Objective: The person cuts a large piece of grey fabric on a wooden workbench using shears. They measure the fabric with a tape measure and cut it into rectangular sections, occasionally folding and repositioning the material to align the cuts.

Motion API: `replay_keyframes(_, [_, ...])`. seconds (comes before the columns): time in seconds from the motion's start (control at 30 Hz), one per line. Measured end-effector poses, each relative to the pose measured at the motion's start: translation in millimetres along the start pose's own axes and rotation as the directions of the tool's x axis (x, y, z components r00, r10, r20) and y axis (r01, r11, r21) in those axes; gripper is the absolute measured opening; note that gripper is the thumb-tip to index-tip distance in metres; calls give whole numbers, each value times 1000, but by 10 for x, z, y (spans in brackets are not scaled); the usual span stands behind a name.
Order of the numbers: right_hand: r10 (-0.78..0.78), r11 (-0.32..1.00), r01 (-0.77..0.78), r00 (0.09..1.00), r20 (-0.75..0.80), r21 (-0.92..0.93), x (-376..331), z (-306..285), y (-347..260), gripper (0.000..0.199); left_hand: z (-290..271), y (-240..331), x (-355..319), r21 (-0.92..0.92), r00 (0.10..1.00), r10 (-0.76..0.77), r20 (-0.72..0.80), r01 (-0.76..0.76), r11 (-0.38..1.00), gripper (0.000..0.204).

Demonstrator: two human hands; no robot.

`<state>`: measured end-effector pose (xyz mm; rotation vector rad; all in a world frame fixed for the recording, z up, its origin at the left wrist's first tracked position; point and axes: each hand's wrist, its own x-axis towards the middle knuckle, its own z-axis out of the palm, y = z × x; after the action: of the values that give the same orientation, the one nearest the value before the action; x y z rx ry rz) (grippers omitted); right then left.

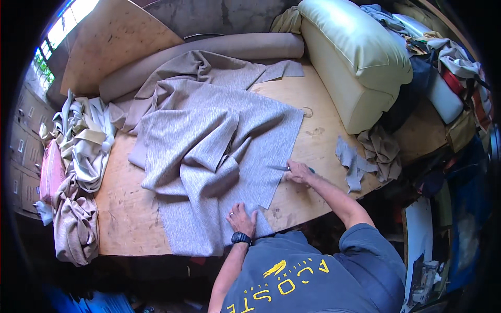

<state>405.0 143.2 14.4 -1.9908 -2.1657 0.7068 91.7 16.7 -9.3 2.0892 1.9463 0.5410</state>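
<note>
A large grey woven fabric (194, 151) lies in loose folds over the wooden table. My left hand (241, 219) rests flat with fingers spread on its near part, close to the table's front edge. At the fabric's right edge, my right hand (299, 172) is closed around a pair of scissors (278, 168). Their narrow metal blade points left over the cloth, and a bit of teal handle shows behind the fingers. Near my left hand, the fabric's edge has a notch. Whether the blades are apart is too small to tell.
Behind the fabric lie brown cloth (201, 65) and a long fabric roll (245, 46). A cream upholstered piece (334, 68) stands at the back right. Scraps (353, 161) lie on the table (125, 219) to the right. Piled cloths (78, 219) hang at the left edge.
</note>
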Motion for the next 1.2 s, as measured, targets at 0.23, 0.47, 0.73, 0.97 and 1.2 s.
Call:
replay_keyframes(0.23, [-133, 978, 140, 990, -51, 157, 1220, -172, -200, 51, 122, 91, 112, -98, 985, -149, -91, 140, 985, 10])
replay_keyframes(0.47, [-451, 876, 472, 873, 183, -94, 2268, -160, -594, 46, -273, -517, -585, -587, 577, -769, -274, 533, 609, 18])
replay_keyframes(0.73, [-584, 790, 441, 754, -300, -427, 4334, -3267, -561, 15, -2473, -191, -88, -805, 472, -758, -450, 153, 573, 13])
replay_keyframes(0.97, [-326, 945, 144, 395, -859, -292, 3997, -4196, -522, 33, -1833, 460, 991, -689, 796, -553, -246, 257, 677, 15])
replay_keyframes(1.2, [-211, 828, -6, 923, 321, 561, 1244, -863, -218, 51, -612, 1405, 1142, -627, 993, 69, 94, 6, 779, 13])
